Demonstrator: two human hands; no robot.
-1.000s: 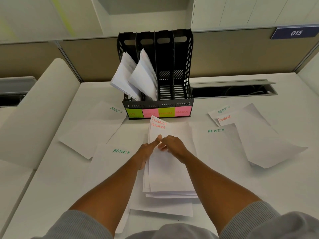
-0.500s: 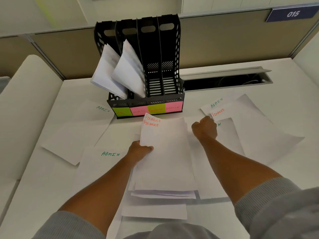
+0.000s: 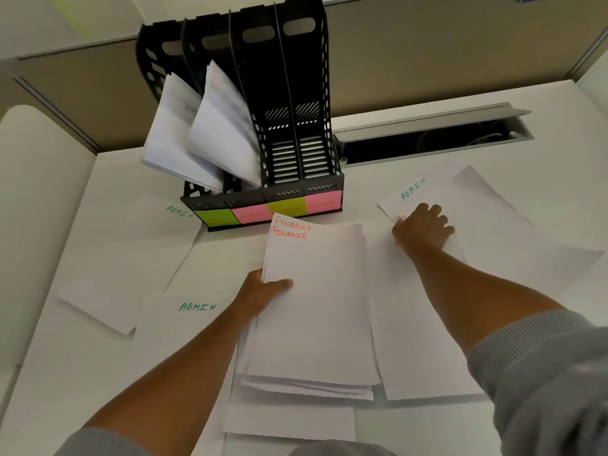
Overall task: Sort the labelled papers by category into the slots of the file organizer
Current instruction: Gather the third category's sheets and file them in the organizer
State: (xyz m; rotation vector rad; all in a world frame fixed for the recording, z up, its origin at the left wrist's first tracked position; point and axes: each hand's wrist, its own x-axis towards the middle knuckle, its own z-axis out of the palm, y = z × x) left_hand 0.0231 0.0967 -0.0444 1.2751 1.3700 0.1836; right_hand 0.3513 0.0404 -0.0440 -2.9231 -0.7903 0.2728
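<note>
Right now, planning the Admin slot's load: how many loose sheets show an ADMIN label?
3. One left of the file organizer at, one near the left forearm, one far right above the right hand at. Others may be hidden under hands or papers.

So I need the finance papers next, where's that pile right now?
The finance pile lies mid-desk in the head view, just in front of the file organizer, its left edge gripped by the left hand.

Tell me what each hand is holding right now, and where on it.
Left hand grips the Finance stack at its left edge. Right hand rests curled on a loose sheet near its top-left corner; an actual grip cannot be told.
</note>
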